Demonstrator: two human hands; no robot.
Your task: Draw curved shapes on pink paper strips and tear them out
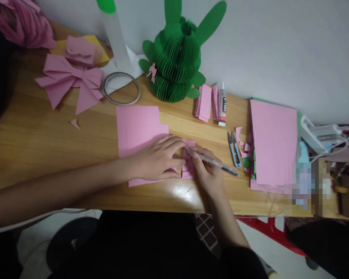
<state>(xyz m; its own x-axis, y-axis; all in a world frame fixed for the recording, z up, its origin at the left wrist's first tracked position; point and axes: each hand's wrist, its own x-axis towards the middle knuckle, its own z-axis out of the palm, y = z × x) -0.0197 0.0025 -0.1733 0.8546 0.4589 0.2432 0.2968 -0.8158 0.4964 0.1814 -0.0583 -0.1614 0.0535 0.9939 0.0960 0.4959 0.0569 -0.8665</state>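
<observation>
My right hand (211,176) grips a clear-barrelled pen (216,164). The pen's tip rests at the upper part of a small pink paper strip (188,173) that has dark curved lines drawn on it. My left hand (159,158) lies flat with its fingers stretched out, palm over larger pink paper sheets (141,120). Its fingertips reach the left side of the strip and partly cover it. To the right of my right hand lies a pair of blue-handled thread snips (235,151), blades apart.
Behind stand a green honeycomb-paper rabbit (176,58) and a green-capped bottle (116,38). A pink paper bow (72,79) and a tape roll (106,91) are at back left. Pink strips (204,102), a glue tube (222,106) and a pink paper stack (275,143) lie to the right.
</observation>
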